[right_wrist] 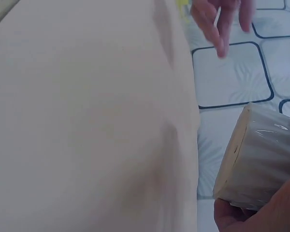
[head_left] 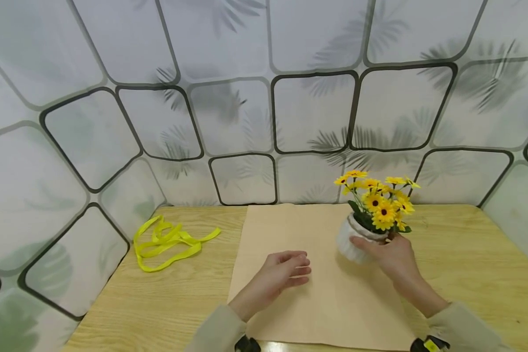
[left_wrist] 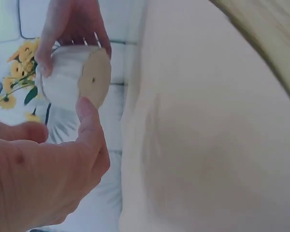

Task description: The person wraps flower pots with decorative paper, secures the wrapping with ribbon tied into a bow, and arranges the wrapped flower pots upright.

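A small white flowerpot (head_left: 350,240) with yellow artificial-looking daisies (head_left: 380,200) is lifted over a sheet of brown paper (head_left: 317,313). My right hand (head_left: 398,259) grips it near the rim, thumb on the near side and fingers round the far side. The pot leans a little, blooms toward the wall. In the left wrist view, its flat tan base (left_wrist: 94,79) with a small hole shows. My left hand (head_left: 277,278) hovers left of the pot over the paper, fingers loosely extended and holding nothing.
A tangled yellow ribbon (head_left: 171,239) lies on the wooden table (head_left: 189,288), left of the paper. Behind the table hangs a patterned covering (head_left: 242,117) with leaf prints and rounded dark squares; it also rises along both sides.
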